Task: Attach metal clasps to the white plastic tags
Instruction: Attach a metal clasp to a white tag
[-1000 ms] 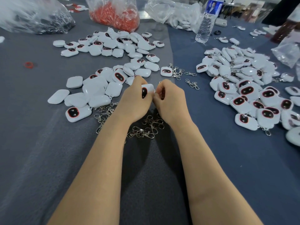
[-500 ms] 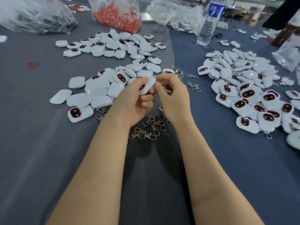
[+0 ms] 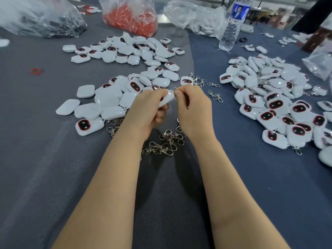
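**Cloth-covered worktable, tag held at centre**

Grey-blue cloth (image 3: 53, 177) covers the table, strewn with white plastic tags (image 3: 107, 101) on the left and a second heap (image 3: 273, 97) on the right. Above loose clasps (image 3: 165, 142), the left hand (image 3: 145, 110) grips one white tag (image 3: 168, 98) in curled fingers. The right hand (image 3: 194, 112), thumb and forefinger closed, pinches a metal clasp (image 3: 175, 88) at the tag's upper edge; the clasp is mostly hidden. A water bottle (image 3: 231, 27) stands behind.

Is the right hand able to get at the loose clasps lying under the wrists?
Likely yes, once freed: the clasps lie bare just below the right hand, nothing over them. For now it pinches at the tag the left hand holds.
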